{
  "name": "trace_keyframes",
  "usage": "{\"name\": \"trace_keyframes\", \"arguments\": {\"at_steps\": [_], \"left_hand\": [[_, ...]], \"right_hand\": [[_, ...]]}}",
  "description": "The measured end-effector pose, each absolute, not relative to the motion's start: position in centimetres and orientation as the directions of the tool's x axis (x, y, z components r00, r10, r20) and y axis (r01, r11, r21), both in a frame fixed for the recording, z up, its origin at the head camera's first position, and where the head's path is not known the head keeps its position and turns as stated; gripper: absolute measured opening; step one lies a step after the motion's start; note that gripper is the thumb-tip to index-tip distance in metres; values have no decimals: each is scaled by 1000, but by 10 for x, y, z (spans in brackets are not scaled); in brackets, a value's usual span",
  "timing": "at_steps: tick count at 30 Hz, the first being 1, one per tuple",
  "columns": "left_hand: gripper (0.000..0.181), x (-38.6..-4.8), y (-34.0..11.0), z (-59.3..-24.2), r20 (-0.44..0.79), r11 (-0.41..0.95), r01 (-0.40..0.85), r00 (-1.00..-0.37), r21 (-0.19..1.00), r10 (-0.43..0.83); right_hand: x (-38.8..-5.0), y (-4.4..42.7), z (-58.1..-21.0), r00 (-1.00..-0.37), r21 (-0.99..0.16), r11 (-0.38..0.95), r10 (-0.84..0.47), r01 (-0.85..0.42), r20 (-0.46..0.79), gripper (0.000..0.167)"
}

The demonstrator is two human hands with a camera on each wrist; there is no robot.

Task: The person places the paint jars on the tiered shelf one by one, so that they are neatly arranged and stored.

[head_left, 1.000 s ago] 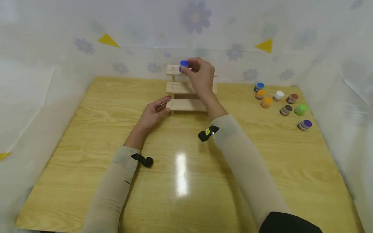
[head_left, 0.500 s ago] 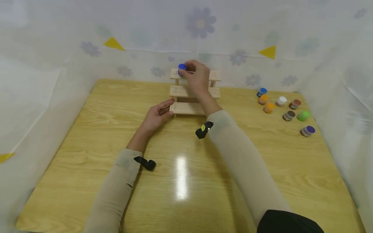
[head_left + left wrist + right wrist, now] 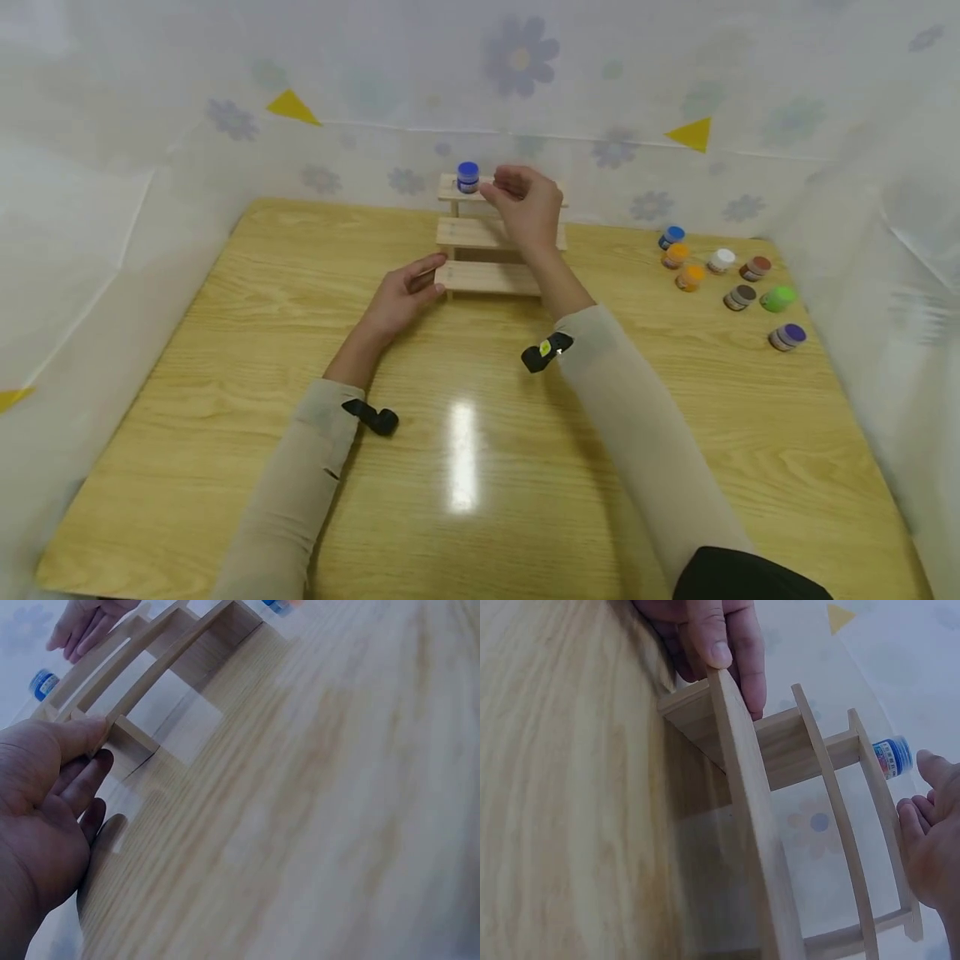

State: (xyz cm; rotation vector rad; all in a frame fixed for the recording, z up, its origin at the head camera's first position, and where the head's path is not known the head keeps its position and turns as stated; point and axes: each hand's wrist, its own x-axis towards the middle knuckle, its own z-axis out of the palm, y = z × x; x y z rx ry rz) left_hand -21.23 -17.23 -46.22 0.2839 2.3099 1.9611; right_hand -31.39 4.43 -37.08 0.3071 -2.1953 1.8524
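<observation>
head view: on a yellowish wood-grain table, a three-tiered stepped stand of pale wood stands toward twelve o'clock. a small round jar with a deep blue lid sits upright on its top tier, near that tier's nine o'clock end. the right hand is just off the jar at four o'clock, thumb and fingers parted with a gap between them and the jar. the left hand, at the stand's eight o'clock, pinches the end of the lowest tier. well apart, at the stand's three o'clock, small lidded jars gather on the table: one blue, two orange, one white, one reddish-brown, one dark brown, one bright green and one purple.

left wrist view: the left hand's thumb lies on the end of the lowest tier, fingers curled below it. the deep-blue-lidded jar shows at ten o'clock, the right hand beyond it toward eleven, partly cut off.

right wrist view: the left hand grips the lowest tier at twelve o'clock. the jar, its printed label showing, is at three; the right hand's thumb points toward it without touching. whether the right fingertips touch the top tier, i cannot tell.
</observation>
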Motion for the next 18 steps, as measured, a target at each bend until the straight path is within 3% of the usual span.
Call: {"name": "trace_keyframes", "arguments": {"at_steps": [10, 18], "left_hand": [[54, -211, -177, -461, 44, 154, 76, -979, 985, 199], [54, -208, -180, -464, 31, 136, 58, -980, 989, 198]], "right_hand": [[-272, 71, -384, -920, -909, 145, -38, -391, 390, 35], [-241, 105, -392, -937, -931, 110, -10, -348, 349, 39]]}}
